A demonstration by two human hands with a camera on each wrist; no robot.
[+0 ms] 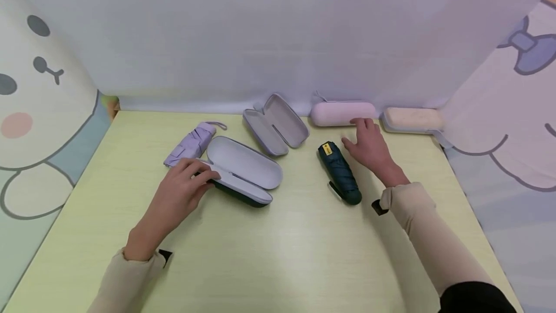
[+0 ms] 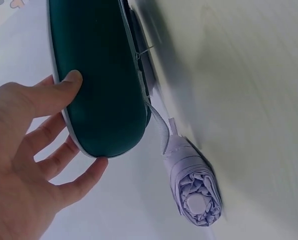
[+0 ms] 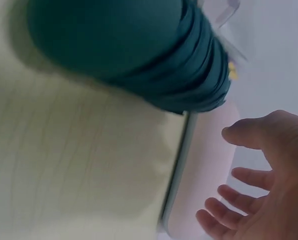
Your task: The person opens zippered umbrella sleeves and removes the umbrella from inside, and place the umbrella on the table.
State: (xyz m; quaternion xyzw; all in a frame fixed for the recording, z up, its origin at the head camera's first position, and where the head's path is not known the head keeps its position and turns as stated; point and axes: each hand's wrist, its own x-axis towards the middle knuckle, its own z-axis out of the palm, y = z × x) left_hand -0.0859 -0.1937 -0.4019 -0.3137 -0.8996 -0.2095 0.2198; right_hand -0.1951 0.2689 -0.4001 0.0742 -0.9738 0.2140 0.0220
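In the head view my left hand (image 1: 180, 190) grips the near edge of a dark green hard case (image 2: 104, 65), shaped like a glasses case, between thumb and fingers. The case lies hinged open, its pale lavender lining (image 1: 245, 161) facing up. A folded lavender umbrella (image 1: 191, 144) lies just behind the left hand. My right hand (image 1: 371, 146) hovers with loosely spread fingers in front of a pink case (image 1: 340, 113); whether a fingertip touches it, I cannot tell. Left of that hand lies a folded dark green umbrella (image 1: 340, 173) with a yellow label.
A smaller grey case (image 1: 275, 127) stands open near the back of the pale wooden table (image 1: 295, 255). A closed peach-topped case (image 1: 412, 120) with a strap sits at the back right. Cloth hangings (image 1: 278, 37) border the table's back and sides.
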